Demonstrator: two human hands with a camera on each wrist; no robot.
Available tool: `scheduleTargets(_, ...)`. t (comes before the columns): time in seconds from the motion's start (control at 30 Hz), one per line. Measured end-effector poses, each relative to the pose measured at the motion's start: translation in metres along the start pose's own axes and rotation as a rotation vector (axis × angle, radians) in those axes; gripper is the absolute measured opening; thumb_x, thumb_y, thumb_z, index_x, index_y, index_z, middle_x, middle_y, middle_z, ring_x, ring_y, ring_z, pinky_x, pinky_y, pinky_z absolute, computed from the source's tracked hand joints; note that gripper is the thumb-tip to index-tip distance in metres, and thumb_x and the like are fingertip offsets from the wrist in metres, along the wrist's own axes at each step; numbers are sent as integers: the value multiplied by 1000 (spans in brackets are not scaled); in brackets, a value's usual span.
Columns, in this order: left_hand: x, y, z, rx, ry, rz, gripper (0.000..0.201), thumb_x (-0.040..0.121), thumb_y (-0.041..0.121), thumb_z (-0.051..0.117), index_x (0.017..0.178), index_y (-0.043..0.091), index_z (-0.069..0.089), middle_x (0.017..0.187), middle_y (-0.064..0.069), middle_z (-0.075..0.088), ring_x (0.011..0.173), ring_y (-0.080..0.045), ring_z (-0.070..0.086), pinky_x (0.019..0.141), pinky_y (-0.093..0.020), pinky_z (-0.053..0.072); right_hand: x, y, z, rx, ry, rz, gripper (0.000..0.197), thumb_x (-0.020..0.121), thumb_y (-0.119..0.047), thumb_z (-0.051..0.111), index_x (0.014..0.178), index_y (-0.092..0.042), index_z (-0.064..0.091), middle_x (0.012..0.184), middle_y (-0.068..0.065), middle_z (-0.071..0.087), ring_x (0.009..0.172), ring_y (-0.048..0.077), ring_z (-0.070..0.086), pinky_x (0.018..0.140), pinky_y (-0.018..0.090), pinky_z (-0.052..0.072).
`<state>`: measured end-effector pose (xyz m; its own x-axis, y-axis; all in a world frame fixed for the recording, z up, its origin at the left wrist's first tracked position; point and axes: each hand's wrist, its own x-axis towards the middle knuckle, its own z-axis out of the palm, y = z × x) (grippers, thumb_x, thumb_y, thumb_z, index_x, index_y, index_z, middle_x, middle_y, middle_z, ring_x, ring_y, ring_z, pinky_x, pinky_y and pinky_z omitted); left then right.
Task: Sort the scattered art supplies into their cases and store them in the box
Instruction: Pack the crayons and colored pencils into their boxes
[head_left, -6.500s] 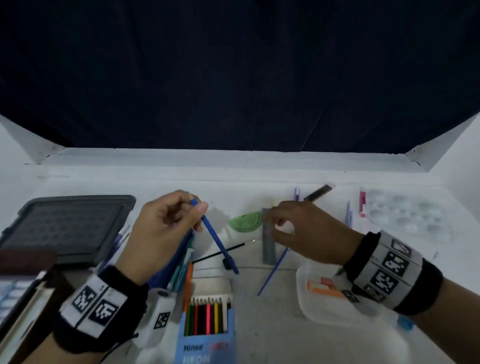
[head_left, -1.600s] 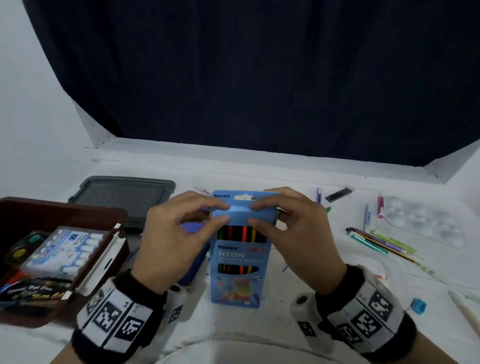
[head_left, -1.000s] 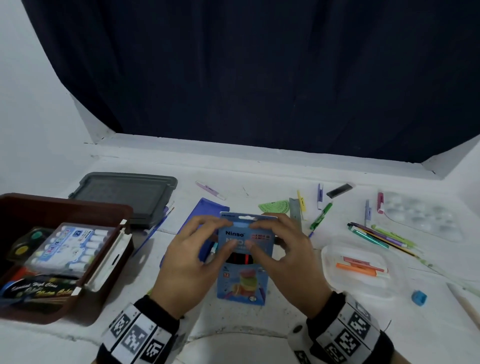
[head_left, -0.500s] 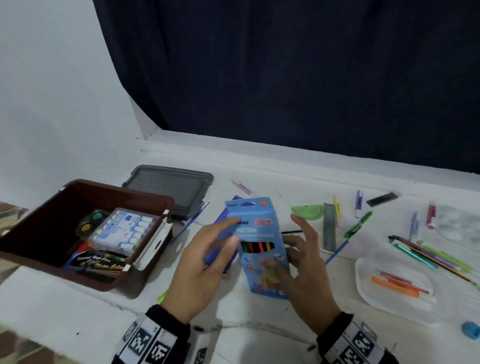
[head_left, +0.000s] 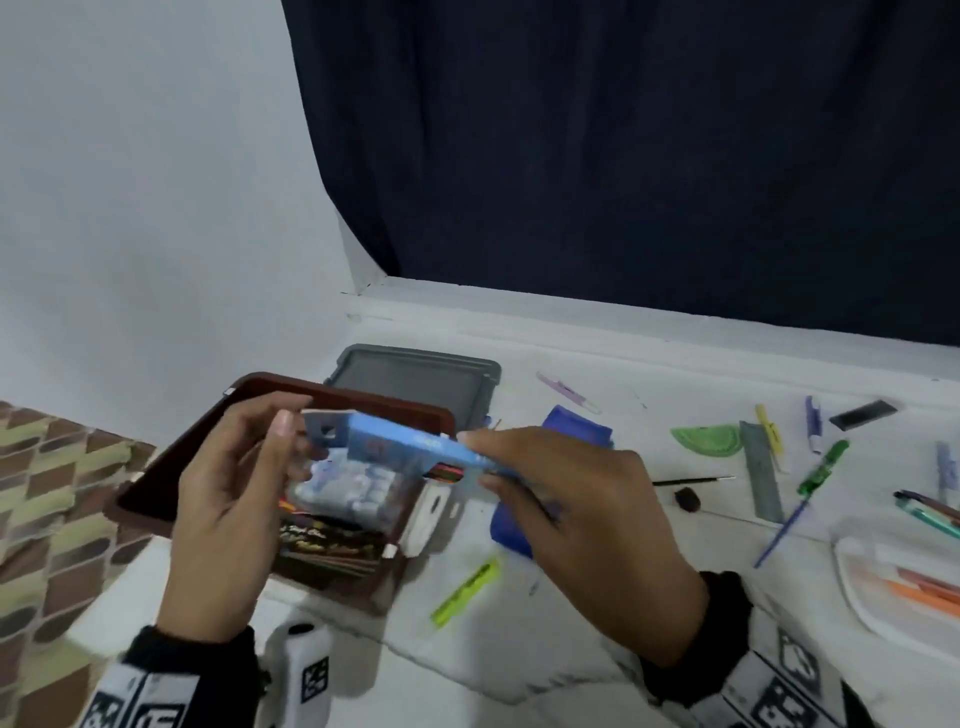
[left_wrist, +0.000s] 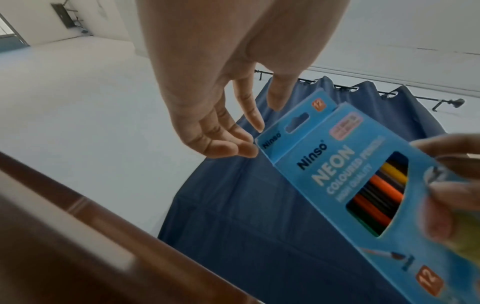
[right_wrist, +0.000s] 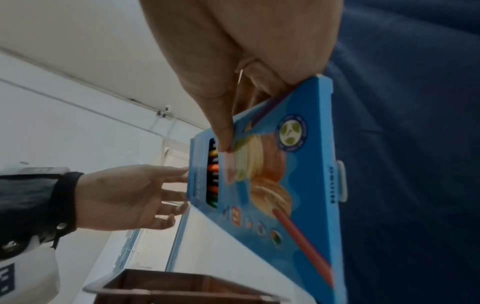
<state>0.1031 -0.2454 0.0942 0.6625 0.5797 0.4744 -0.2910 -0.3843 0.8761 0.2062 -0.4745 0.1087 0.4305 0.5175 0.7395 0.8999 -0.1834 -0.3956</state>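
From your head view, the pencil box (head_left: 410, 447) hangs nearly flat over the brown box (head_left: 156, 499) at middle left, its far rim just behind. Your right hand (head_left: 582, 525) pinches its right end.

Left wrist view: your left hand (left_wrist: 207, 115) is spread, fingertips touching the flap.

Right wrist view: thumb (right_wrist: 221, 123) presses the box front.

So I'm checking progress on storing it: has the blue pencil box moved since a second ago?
Yes. The blue pencil box went left from beside the blue pouch to above the brown storage box.
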Motion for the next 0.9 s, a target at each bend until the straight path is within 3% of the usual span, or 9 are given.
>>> scheduleTargets(0.1, 23, -23, -39, 36, -36, -36, 30, 107, 37, 41, 105, 22, 66, 98, -1, 68, 93, -19, 64, 87, -47, 51, 22, -22, 43, -81, -77, -59, 35, 87, -13, 71, 120, -23, 69, 114, -12, 72, 100, 4, 67, 67, 34, 58)
scheduleTargets(0.17, 37, -38, -66, 33, -94, -71, 34, 109, 24, 34, 102, 23, 67, 96, 7, 69, 91, -11, 65, 81, -34, 54, 38, -37, 70, -114, -115, -42, 32, 84, -18, 72, 116, -22, 70, 109, -11, 73, 97, 8, 69, 67, 35, 58)
scheduleTargets(0.27, 51, -58, -107, -2, -193, -113, 38, 109, 25, 30, 105, 19, 68, 99, 6, 71, 93, -11, 66, 76, -21, 56, 58, -57, 102, -102, -196, 41, 27, 82, -19, 75, 109, -22, 72, 100, -9, 74, 89, 12, 69, 70, 38, 57)
scheduleTargets(0.4, 66, -76, -143, -60, -302, -215, 44, 105, 39, 31, 109, 15, 67, 101, -10, 70, 96, -29, 68, 72, -39, 59, 76, -76, 132, -126, -320, 144, 19, 84, -26, 74, 103, -26, 73, 93, -11, 74, 83, 10, 68, 69, 38, 55)
scheduleTargets(0.5, 75, -86, -155, -88, -351, -262, 47, 103, 51, 37, 107, 16, 67, 101, -9, 70, 100, -35, 65, 78, -52, 57, 84, -86, 150, -160, -356, 178, 19, 83, -29, 74, 102, -28, 74, 90, -11, 75, 80, 10, 68, 68, 38, 55)
scheduleTargets(0.67, 84, -104, -163, -44, -421, -119, 28, 104, 34, 42, 104, 18, 65, 92, -6, 68, 92, -27, 67, 80, -36, 55, 84, -96, 182, -231, -502, 211, 25, 82, -36, 71, 107, -35, 71, 95, -9, 75, 85, 15, 68, 71, 38, 54)
scheduleTargets(0.73, 84, -112, -164, 74, -474, -40, 13, 97, 27, 53, 106, 25, 63, 90, 4, 68, 88, -13, 68, 75, -22, 55, 78, -93, 190, -211, -559, 239, 25, 81, -34, 73, 106, -34, 72, 99, -10, 75, 89, 11, 66, 74, 24, 49)
scheduleTargets(0.8, 83, -117, -166, 264, -547, 69, 20, 91, 23, 65, 110, 30, 61, 92, 14, 64, 90, -5, 65, 75, -10, 51, 71, -90, 194, -198, -644, 261, 24, 81, -34, 75, 105, -32, 73, 101, -13, 74, 92, 5, 62, 74, 9, 34)
scheduleTargets(0.9, 82, -121, -170, 425, -649, 186, 35, 84, 24, 73, 117, 29, 61, 98, 18, 59, 90, -3, 62, 78, -14, 52, 62, -84, 192, -100, -718, 368, 23, 87, -32, 72, 109, -29, 73, 104, -13, 73, 96, 1, 62, 76, 8, 38)
